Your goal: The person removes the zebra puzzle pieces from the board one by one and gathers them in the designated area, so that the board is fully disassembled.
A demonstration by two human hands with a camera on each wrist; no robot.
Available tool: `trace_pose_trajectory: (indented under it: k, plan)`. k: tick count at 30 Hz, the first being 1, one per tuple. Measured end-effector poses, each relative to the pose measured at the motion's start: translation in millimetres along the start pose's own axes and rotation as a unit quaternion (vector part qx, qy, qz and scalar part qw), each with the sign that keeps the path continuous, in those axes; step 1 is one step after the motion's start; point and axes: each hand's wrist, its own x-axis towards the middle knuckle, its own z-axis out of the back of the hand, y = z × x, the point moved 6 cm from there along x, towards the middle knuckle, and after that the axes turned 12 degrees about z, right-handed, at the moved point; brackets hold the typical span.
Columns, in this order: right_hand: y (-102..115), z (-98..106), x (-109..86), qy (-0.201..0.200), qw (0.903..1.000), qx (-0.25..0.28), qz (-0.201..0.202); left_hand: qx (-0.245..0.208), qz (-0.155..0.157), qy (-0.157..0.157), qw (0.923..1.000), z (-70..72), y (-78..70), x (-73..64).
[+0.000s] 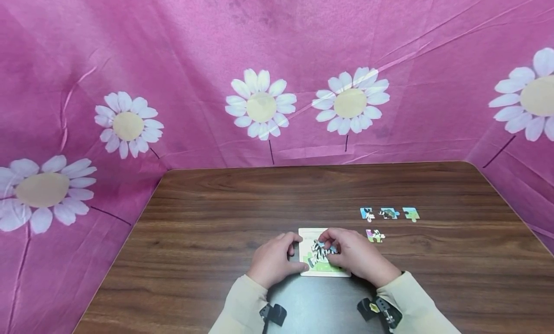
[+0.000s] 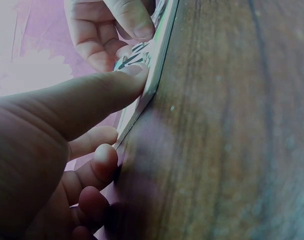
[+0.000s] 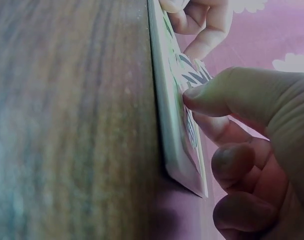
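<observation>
A square puzzle board [image 1: 308, 234] with a pale frame and a zebra picture on green lies flat on the table. My left hand [image 1: 273, 259] holds its left side, thumb at the near corner and fingertips at the far one. Over the right part of the picture, my right hand [image 1: 357, 254] pinches a striped puzzle piece [image 3: 192, 76] between thumb and fingers. In the right wrist view this piece stands slightly raised and tilted against the board. My right fingers hide much of the board's right side in the head view.
Several loose puzzle pieces lie to the right, beyond my right hand: a row with a blue-and-white piece [image 1: 367, 214], a dark-patterned piece [image 1: 389, 213] and a green-blue piece [image 1: 411, 213], and a pink-green piece [image 1: 375, 236] nearer. Pink flowered cloth [image 1: 195, 84] surrounds the wooden table [image 1: 195, 238].
</observation>
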Motion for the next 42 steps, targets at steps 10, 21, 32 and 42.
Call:
trace_pose_trajectory:
  k: [10, 21, 32, 42]
  plan:
    - [-1.4, 5.0, -3.2, -0.024, 0.9986, -0.012, 0.044, 0.003, 0.003, 0.006, 1.0000, -0.3, -0.6, 0.5]
    - [-20.3, 21.9, -22.8, -0.067, 0.9968, 0.025, 0.036, -0.003, 0.012, 0.016, 0.9998, -2.4, -3.6, 0.1]
    - [-35.8, 34.6, -38.3, -0.089, 0.9949, 0.029, 0.035, 0.002, 0.011, 0.013, 0.9999, -1.3, -2.5, -1.1]
    - [-50.4, 55.3, -51.3, -0.110, 0.9928, 0.034, 0.033, 0.003, 0.012, 0.026, 0.9996, -1.5, -3.6, -0.8]
